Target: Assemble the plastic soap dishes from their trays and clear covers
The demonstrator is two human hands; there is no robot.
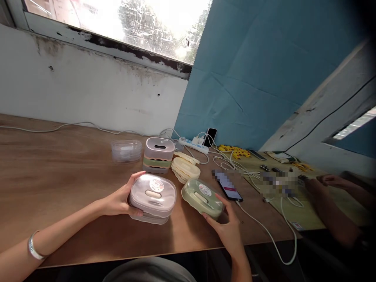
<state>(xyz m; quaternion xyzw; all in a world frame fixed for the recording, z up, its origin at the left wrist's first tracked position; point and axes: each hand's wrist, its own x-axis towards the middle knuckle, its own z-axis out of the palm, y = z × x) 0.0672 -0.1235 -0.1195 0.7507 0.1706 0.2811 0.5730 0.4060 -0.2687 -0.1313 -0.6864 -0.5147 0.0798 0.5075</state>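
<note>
My left hand is closed around the left end of a pale pink lidded soap box, which has an oval slot and a round sticker on its lid. My right hand grips the right end of a similar green soap box, thumb in front and fingers behind. That box is tilted, and a small gap separates the two. Behind them stands a stack of pink and green boxes. Cream box parts lie to the right of the stack, and nested clear plastic trays sit to its left.
A phone with a white cable lies right of the green box. A power strip and an upright phone are against the wall. At far right, a co-worker's hands rest over the yellowish table part.
</note>
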